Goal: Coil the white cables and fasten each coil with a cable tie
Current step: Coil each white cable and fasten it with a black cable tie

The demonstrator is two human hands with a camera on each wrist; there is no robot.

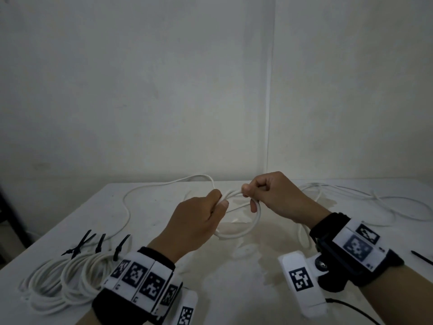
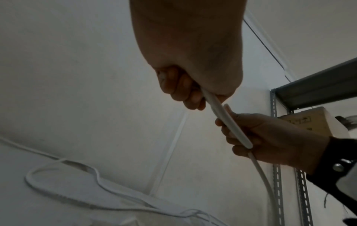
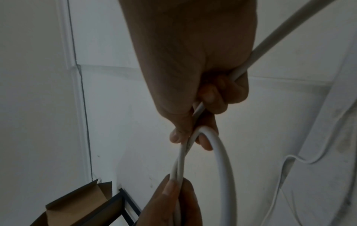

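Both hands held the same smooth white cable (image 1: 236, 233) above the worktop (image 1: 257, 266). The left hand (image 1: 199, 219) had its grip closed on the cable's strands, thumb pressed down over them, and the right hand (image 1: 274, 195) had its fingers curled round the cable just beside it, thumb and forefinger pinching where the strands met. Between and below the two hands the round-sectioned cable hung in a small loop, its lower curve near the pale, stained surface. The rest of the cable trailed away in loose waves across the far left of the worktop. More white cable (image 1: 375, 198) lay slack at the far right. At the near left lay three finished coils (image 1: 63, 285), each a flat ring of several turns, each bound with a black cable tie (image 1: 99, 242) whose thin tail stuck upward. A thin black strip (image 1: 421, 256) lay at the right edge; what it was could not be told.
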